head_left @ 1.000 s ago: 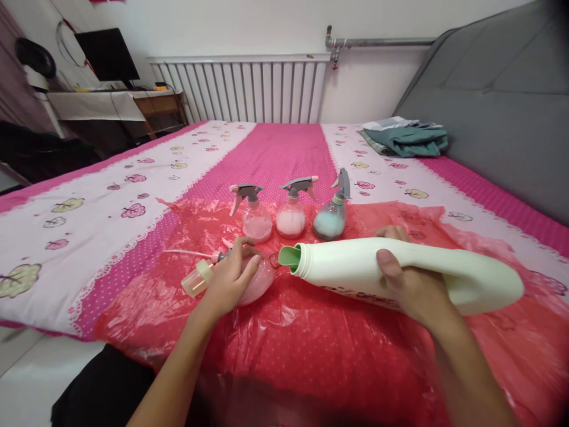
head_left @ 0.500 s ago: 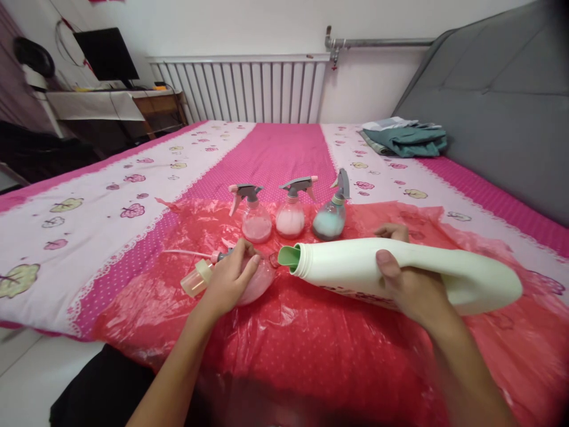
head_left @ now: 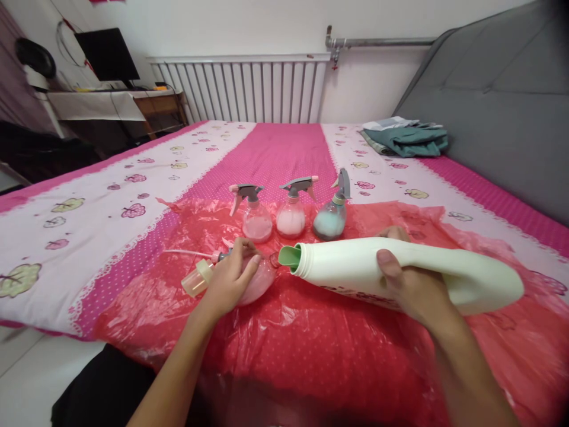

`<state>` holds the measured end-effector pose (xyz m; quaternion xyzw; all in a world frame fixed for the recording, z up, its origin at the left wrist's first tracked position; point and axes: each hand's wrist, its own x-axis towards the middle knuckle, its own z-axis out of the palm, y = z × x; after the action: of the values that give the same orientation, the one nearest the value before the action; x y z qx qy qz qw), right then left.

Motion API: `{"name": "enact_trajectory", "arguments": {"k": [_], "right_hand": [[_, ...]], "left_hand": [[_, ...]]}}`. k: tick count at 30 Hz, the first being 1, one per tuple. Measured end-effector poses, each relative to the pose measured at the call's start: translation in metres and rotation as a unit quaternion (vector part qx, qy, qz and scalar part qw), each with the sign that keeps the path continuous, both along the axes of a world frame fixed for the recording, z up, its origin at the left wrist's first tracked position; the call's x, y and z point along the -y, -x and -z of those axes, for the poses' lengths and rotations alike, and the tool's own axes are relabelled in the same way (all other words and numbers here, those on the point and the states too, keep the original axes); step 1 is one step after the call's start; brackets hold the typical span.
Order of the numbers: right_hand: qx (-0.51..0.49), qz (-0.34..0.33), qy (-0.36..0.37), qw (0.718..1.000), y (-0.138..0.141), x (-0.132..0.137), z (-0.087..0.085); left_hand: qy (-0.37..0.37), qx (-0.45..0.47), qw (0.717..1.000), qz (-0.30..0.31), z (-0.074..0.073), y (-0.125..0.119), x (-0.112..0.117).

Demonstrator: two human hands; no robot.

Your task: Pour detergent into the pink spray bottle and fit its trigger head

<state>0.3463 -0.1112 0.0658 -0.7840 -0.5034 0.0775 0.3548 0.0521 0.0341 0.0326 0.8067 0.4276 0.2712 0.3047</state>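
My right hand (head_left: pixel 411 284) is wrapped round a large pale green detergent bottle (head_left: pixel 347 264), held nearly level with its green spout (head_left: pixel 290 256) pointing left. My left hand (head_left: pixel 235 276) is closed on a clear pink spray bottle body (head_left: pixel 261 284), tilted so its open mouth (head_left: pixel 274 260) faces the spout, a short way from it. Whether any liquid flows cannot be made out. Beside my left hand lie a spray head with a pink tube (head_left: pixel 184 253) and a clear cap with a cream rim (head_left: pixel 195 281).
Three spray bottles stand in a row behind: pink (head_left: pixel 256 225), pink (head_left: pixel 290 220) and blue-green (head_left: pixel 329 219). Red plastic sheeting (head_left: pixel 284 356) covers the near part of the bed (head_left: pixel 284 148). Folded clothes (head_left: pixel 404 137) lie at the back right, by a grey headboard (head_left: pixel 498 89).
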Motion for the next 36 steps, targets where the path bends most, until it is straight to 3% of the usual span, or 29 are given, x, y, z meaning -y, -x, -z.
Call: {"name": "enact_trajectory", "arguments": {"k": [7, 13, 29, 36], "right_hand": [[-0.029, 0.008, -0.011, 0.999, 0.008, 0.003, -0.007], [0.004, -0.007, 0.017, 1.0, -0.002, -0.001, -0.001], [-0.015, -0.002, -0.003, 1.0, -0.003, 0.0, 0.001], [0.012, -0.014, -0.002, 1.0, -0.005, -0.002, 0.003]], "left_hand": [[-0.03, -0.033, 0.999, -0.004, -0.003, 0.0, 0.001], [-0.013, 0.0, 1.0, 0.001, -0.001, -0.001, 0.0], [-0.026, -0.029, 0.999, 0.005, -0.001, -0.001, 0.0], [-0.005, 0.002, 1.0, 0.003, 0.0, 0.0, 0.0]]}}
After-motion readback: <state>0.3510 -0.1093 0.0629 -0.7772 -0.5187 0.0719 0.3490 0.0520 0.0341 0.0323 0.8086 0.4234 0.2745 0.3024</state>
